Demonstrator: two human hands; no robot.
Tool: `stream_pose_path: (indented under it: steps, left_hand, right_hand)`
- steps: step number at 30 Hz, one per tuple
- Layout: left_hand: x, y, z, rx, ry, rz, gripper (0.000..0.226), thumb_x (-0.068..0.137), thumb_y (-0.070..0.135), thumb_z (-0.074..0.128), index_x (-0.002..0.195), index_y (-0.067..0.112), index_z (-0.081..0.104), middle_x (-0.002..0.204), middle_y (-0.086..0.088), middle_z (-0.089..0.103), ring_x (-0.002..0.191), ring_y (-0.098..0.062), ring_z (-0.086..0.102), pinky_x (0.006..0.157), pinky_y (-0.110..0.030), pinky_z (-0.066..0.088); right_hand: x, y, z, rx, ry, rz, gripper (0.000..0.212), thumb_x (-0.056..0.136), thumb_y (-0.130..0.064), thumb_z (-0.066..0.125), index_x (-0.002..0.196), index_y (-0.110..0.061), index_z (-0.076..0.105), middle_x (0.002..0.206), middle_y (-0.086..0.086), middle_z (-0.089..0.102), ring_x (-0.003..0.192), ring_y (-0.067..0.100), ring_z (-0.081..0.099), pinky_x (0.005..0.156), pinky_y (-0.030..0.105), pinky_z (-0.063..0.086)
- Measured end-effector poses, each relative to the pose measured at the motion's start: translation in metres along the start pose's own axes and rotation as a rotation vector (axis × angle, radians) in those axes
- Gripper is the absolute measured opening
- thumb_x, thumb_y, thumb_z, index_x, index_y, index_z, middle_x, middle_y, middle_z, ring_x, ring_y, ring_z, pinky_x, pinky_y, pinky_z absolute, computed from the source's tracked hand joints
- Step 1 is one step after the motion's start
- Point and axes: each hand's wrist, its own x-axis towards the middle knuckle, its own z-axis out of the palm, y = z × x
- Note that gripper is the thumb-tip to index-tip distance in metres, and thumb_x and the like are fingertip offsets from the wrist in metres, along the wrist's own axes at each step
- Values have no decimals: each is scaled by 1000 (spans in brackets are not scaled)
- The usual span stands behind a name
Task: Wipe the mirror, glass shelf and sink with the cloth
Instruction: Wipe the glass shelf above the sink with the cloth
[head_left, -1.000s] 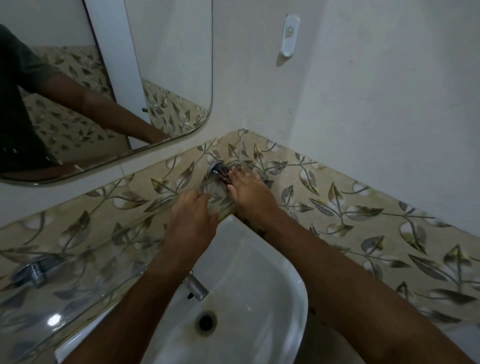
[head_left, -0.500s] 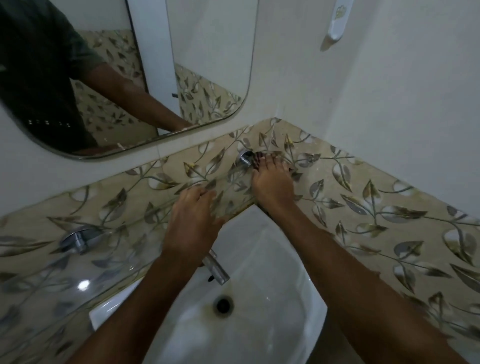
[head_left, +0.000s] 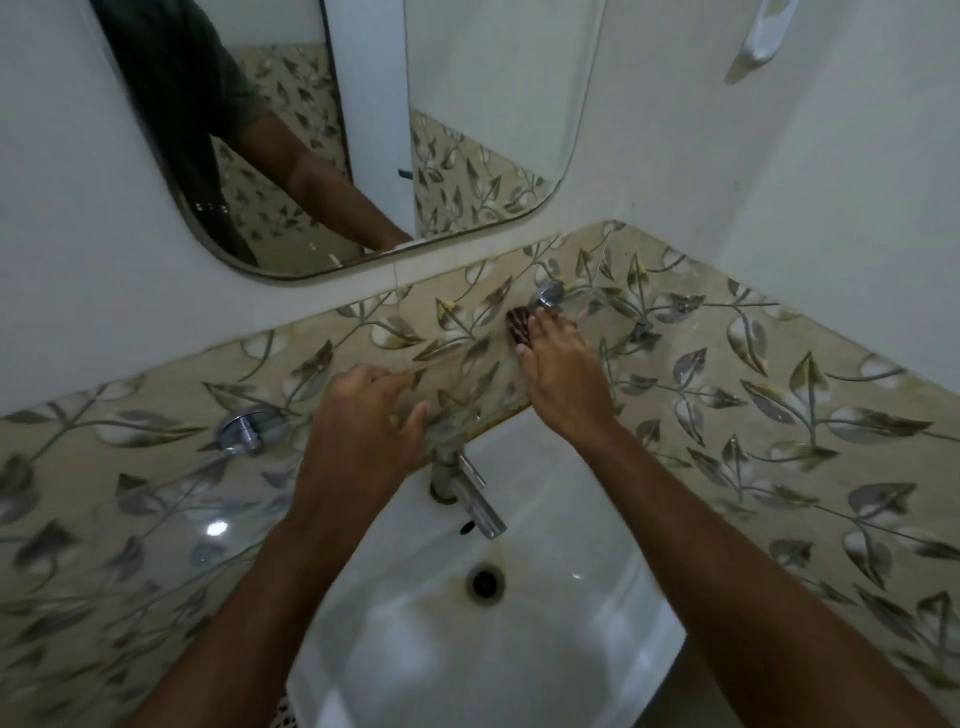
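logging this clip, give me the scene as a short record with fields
setting: bathroom corner, leaf-pattern tiles
left hand: fingers curled at the front edge of the glass shelf; grip unclear
right hand: flat on the shelf, fingers straight
dark patterned item: by the right fingertips; a cloth, perhaps
sink: white, below the shelf
tap: metal, above the drain
mirror: on the wall, reflects an arm

**Mirror, shelf, sink, cloth**

You face a rounded-corner mirror (head_left: 467, 130) on the wall. Below it, a clear glass shelf (head_left: 483, 374) spans 2 chrome brackets. A dark cloth (head_left: 519, 328) lies on it. The white sink (head_left: 519, 649) sits beneath.
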Motion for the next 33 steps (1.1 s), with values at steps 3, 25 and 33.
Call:
stream_pose_path:
  steps: [3, 25, 33]
  left_hand:
    - [-6, -14, -17, 0, 2, -55, 26, 90, 22, 68, 113, 13, 74, 103, -9, 70, 101, -26, 60, 91, -33, 44]
    - [-75, -75, -91, 111, 138, -221, 21, 90, 13, 64, 106, 9, 76, 104, -12, 72, 99, -29, 63, 92, -41, 51]
    - [-114, -97, -124, 100, 152, -300, 24, 93, 15, 62, 114, 11, 74, 105, -9, 68, 97, -25, 61, 90, -35, 49]
  right_hand:
    - [-38, -57, 7, 91, 15, -103, 53, 104, -36, 37, 149, -8, 45, 157, 10, 44, 147, 26, 36, 124, 41, 20]
    - [-114, -205, 25, 102, -87, -320, 59, 105, -40, 27, 156, -10, 33, 163, 8, 34, 152, 27, 27, 126, 44, 17]
    - [-130, -194, 36, 309, -156, -615, 60, 103, -51, 42, 156, -23, 36, 163, -6, 34, 153, 12, 22, 125, 42, 21]
